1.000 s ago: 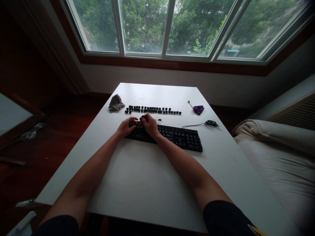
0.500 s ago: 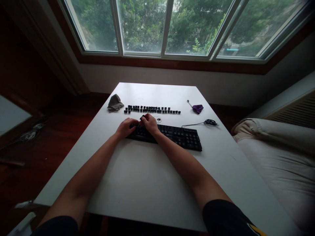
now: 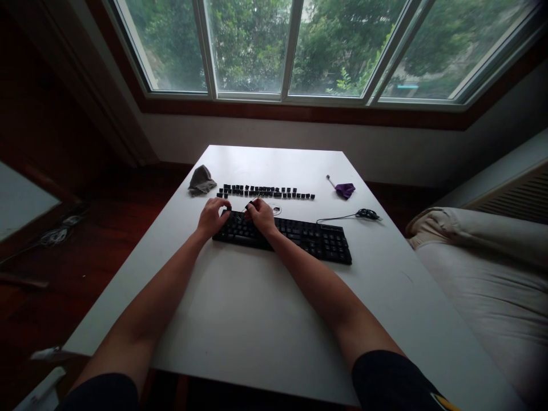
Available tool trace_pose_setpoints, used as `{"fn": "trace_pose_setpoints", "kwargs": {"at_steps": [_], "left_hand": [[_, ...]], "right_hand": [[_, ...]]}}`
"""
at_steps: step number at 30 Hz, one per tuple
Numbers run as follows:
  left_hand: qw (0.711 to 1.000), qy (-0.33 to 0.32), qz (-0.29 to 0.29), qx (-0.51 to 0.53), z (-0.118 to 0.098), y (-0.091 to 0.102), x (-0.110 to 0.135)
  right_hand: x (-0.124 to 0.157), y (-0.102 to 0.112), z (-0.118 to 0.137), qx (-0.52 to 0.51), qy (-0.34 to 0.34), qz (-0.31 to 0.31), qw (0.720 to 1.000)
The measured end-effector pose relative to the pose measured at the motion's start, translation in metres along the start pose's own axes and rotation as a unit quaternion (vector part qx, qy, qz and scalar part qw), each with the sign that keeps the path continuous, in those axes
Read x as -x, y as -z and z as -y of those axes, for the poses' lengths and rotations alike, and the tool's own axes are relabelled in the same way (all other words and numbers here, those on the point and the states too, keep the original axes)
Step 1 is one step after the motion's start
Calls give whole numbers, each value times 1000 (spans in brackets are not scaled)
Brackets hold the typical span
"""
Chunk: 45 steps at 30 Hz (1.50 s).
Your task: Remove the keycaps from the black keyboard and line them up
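A black keyboard (image 3: 299, 231) lies across the white table. At its upper left corner, my left hand (image 3: 209, 219) has thumb and index finger curled around a small black keycap (image 3: 229, 209). My right hand (image 3: 262, 216) is over the left half of the keyboard, closed on a keycap puller (image 3: 249, 206) with a dark handle; thin wires stick out from it. Behind both hands, loose black keycaps (image 3: 274, 193) stand in rows on the table. How firmly the left fingertips press on the keycap is too small to see.
A grey cloth (image 3: 202, 180) lies at the table's back left. On the back right are a purple cloth (image 3: 345, 190) and a thin brush-like stick (image 3: 330, 180). The coiled keyboard cable (image 3: 367, 213) rests right of the keyboard. A round grommet (image 3: 277, 210) sits behind the keyboard.
My left hand has moved left, away from my right hand, to the keyboard's upper left corner, a keycap at its fingertips. The right hand has stayed nearly in place with the puller.
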State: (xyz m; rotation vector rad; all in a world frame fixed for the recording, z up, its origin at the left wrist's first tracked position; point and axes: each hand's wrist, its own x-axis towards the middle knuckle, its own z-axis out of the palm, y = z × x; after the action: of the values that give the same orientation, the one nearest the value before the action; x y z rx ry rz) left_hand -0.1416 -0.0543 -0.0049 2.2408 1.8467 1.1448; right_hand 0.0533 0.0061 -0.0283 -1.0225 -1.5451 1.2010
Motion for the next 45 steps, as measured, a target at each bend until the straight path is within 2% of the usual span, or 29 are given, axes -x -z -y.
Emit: {"fn": "trace_pose_setpoints", "kwargs": {"at_steps": [6, 19, 29, 34, 39, 45], "left_hand": [[998, 51, -9, -35, 13, -8, -8], [991, 27, 13, -134, 29, -36, -65], [987, 50, 36, -148, 38, -47, -77], [979, 55, 70, -184, 38, -48, -86], [968, 53, 98, -226, 36, -48, -86], [966, 58, 99, -233, 38, -48, -85]], "right_hand": [[0, 0, -1, 9, 8, -1, 1000], [3, 2, 0, 48, 28, -7, 998], [4, 1, 1, 48, 28, -8, 998], [4, 1, 0, 45, 31, -7, 998], [4, 1, 0, 49, 33, -12, 998], [4, 0, -1, 36, 37, -15, 999]]}}
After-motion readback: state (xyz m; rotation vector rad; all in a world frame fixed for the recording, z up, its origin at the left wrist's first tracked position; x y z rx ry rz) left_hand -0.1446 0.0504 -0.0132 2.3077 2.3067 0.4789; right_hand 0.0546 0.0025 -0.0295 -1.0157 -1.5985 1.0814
